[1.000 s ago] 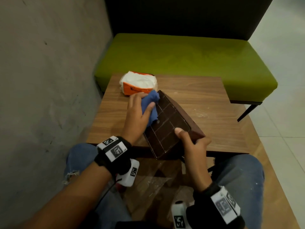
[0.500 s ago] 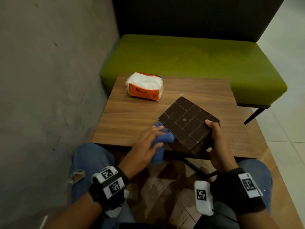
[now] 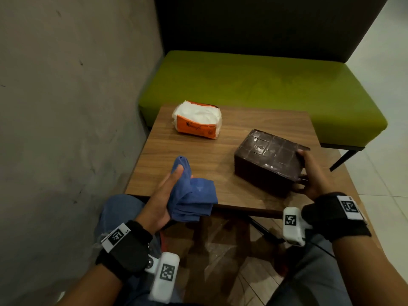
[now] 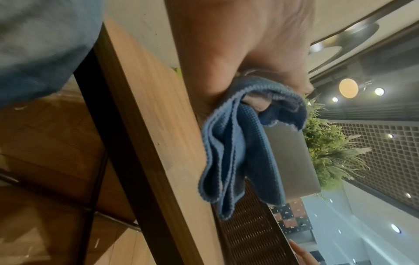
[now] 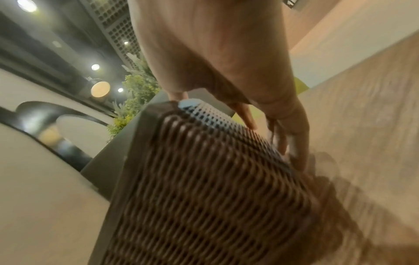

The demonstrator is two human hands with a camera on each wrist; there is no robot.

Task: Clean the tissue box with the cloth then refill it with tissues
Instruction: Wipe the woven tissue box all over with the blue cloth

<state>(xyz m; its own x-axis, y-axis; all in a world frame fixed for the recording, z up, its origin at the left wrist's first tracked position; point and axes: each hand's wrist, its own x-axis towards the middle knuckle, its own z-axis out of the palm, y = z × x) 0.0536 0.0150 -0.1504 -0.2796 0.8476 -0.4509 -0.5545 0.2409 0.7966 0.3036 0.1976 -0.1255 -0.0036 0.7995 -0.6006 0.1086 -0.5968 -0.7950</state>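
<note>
A dark brown tissue box (image 3: 268, 161) with woven sides (image 5: 204, 188) sits on the small wooden table (image 3: 212, 155), its gridded underside facing up. My right hand (image 3: 309, 173) grips its near right end, thumb on top and fingers down the side. My left hand (image 3: 170, 191) holds a crumpled blue cloth (image 3: 189, 195) (image 4: 244, 147) above the table's front left edge, apart from the box. An orange pack of white tissues (image 3: 196, 122) lies at the table's far left.
A grey concrete wall (image 3: 66, 129) runs close along the left. A green bench (image 3: 265, 89) with a dark backrest stands behind the table. My knees in blue jeans (image 3: 117, 208) sit under the table's near edge. Pale floor tiles (image 3: 386, 129) lie to the right.
The box went from tilted against the cloth to resting flat on the table's right side, underside up. My left hand pulled the cloth away toward the front left edge.
</note>
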